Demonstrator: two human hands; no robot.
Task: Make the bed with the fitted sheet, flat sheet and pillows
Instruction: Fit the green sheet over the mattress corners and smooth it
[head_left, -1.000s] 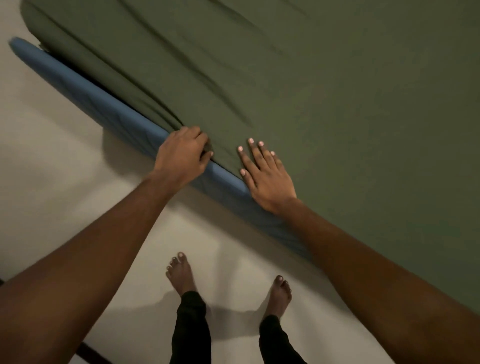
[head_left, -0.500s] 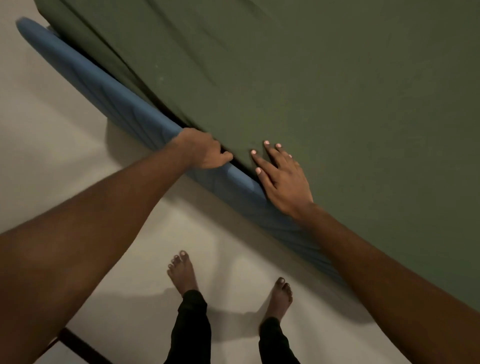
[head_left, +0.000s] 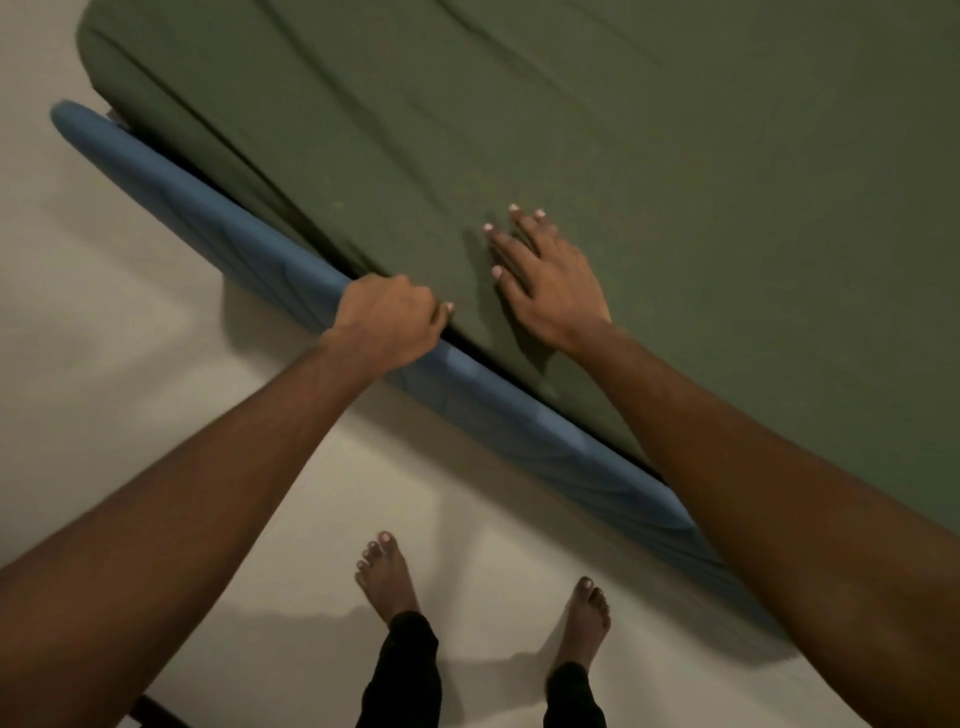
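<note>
A dark green sheet (head_left: 623, 182) covers the top of the mattress and fills the upper right of the head view. Below its edge runs a blue padded bed base (head_left: 218, 223), going diagonally from upper left to lower right. My left hand (head_left: 389, 314) is curled over the edge of the blue base, right where the green sheet goes down into the dark gap. My right hand (head_left: 540, 275) lies flat on the green sheet near that edge, fingers spread. No pillows are in view.
Pale floor (head_left: 104, 364) lies to the left and below the bed. My bare feet (head_left: 387, 582) stand on it close to the blue base. A dark strip (head_left: 150, 714) shows at the bottom left edge.
My right hand has slid from the sheet's edge further onto the mattress top. My left hand stays curled at the blue base's edge. The view has shifted, showing more of the bed's corner.
</note>
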